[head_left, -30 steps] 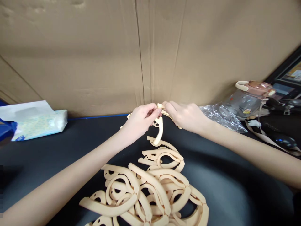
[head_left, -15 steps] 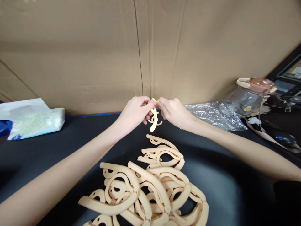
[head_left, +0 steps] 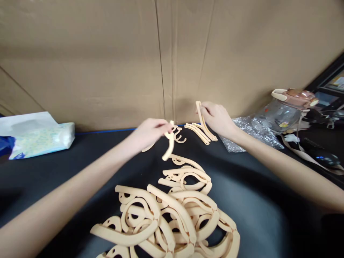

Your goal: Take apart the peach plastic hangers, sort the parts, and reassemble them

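My left hand is closed, its fingers pinching the upper end of a curved beige hanger arm that hangs down. Farther right, my right hand grips a slim beige hanger arm near its top, holding it steeply tilted over the table. Other slim hanger arms lie below and left of that hand. Several small beige hooks rest between the hands, partly covered by the left fingers. Another beige piece shows under the left wrist.
A pile of beige folding hangers spreads over the near black table. At left stands a tissue pack. Crumpled clear plastic and a strapped water bottle lie right, beside a black mouse. A cardboard wall rises behind.
My hands were together at the hanger piece and are now apart. The right has moved right and up with a slim arm; the left has shifted left and down with a curved one.
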Demonstrator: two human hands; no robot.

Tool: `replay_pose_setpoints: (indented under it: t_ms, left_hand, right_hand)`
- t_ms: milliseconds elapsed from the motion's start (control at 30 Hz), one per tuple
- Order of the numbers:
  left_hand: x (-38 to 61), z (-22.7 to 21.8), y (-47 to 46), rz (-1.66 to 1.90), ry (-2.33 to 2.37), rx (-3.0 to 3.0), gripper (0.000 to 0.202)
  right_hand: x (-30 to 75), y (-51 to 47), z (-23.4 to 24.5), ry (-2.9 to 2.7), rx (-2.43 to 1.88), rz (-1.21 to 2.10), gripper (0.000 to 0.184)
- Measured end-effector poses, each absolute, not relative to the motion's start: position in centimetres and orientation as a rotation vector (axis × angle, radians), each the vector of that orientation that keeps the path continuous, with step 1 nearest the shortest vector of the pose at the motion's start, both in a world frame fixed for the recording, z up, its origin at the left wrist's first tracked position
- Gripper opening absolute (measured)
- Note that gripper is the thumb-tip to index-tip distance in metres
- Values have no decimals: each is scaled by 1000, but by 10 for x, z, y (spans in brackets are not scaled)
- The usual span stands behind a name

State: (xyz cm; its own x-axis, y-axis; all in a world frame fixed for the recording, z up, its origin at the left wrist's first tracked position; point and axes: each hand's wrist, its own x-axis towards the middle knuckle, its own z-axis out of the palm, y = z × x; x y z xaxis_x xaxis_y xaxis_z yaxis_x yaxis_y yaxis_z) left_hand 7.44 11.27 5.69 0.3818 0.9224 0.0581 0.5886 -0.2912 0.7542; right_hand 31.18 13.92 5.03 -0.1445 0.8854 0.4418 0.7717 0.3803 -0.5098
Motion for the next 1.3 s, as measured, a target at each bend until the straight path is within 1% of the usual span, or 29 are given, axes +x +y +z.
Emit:
replay_pose_setpoints:
  t_ms: [67,133,167,200,267,400,533,667,733,833,933,1033,1300]
  left_hand:
    - [52,55,134,681,1383,1986,38]
    - [34,50,150,683,1445,1987,39]
    - [28,46,155,677,1466,1994,38]
    - [23,42,158,674,1486,2006,38]
    - [16,33,162,665,1522,2040,36]
    - [9,17,165,647,1608,2116,36]
    - [6,10,164,644,1716,2154,40]
    - [17,15,147,715,1774,2234,40]
    - [26,20,132,705,1714,2311,36]
    - [39,23,110,567,1509,2439,30]
    - [50,20,95,370,1244,2530,34]
    - [58,17,89,246,1075,2496,37]
    - [62,13,101,295,990,2208,16]
  right_hand:
    - [327,141,45,-1786,-1409,345,21]
    - [341,143,38,-1677,-1413,448,11]
    - [348,144,35,-1647,-1421,471,5]
    - [354,144,31,-1630,-1432,470,3]
    - [364,144,24,-1611,-1455,440,11]
    - [378,137,13,-1659,-1548,226,16]
    - [384,125,4,-1823,-1656,16,14]
    - [382,120,1,-2109,-1620,14,16]
    - [380,120,2,-2235,-1575,42,17]
    - [376,123,2,-2336,-1533,62,27]
    - [372,125,1,-2380,-1501,90,32]
    - [367,124,-1,-2384,-1485,132,29]
    - [355,117,2,-2365,-1438,138,31]
